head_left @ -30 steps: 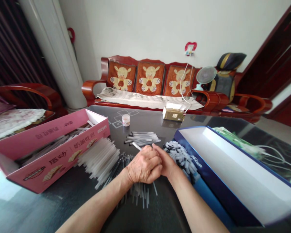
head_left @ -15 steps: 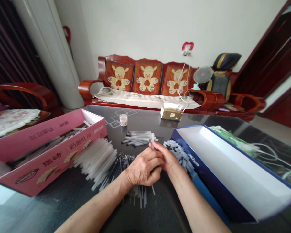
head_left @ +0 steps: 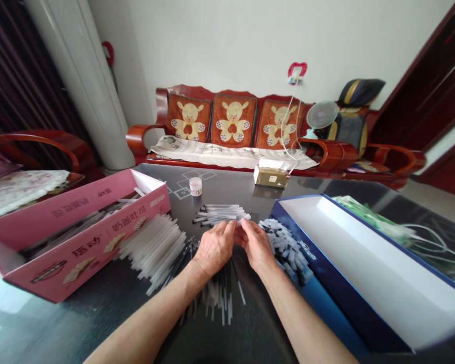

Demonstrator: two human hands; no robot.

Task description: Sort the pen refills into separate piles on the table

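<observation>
My left hand [head_left: 217, 248] and my right hand [head_left: 256, 245] meet over the middle of the table, fingers pinched together. A small translucent plastic tube [head_left: 244, 218] shows at the right fingertips; fingers hide most of it. What the left fingertips pinch is hidden. Just beyond lies a bundle of pen refills [head_left: 220, 212] with dark ends. To the left of my hands are a pile of translucent plastic tubes [head_left: 153, 250] and thin dark refills [head_left: 180, 258]. More thin tubes [head_left: 222, 303] lie below my wrists. Short white and black plastic pieces [head_left: 288, 247] are heaped to the right.
A pink open box [head_left: 109, 227] holding long thin pieces stands left. At right is a blue box [head_left: 349, 283] with white inside. A small white jar [head_left: 195, 187] and a tissue box [head_left: 271, 177] stand at the back, before a wooden sofa [head_left: 231, 164].
My left hand has turned from a curled grip across the right hand to fingertips meeting the right ones. The tube that stood upright at the right fingers is now lower and mostly covered.
</observation>
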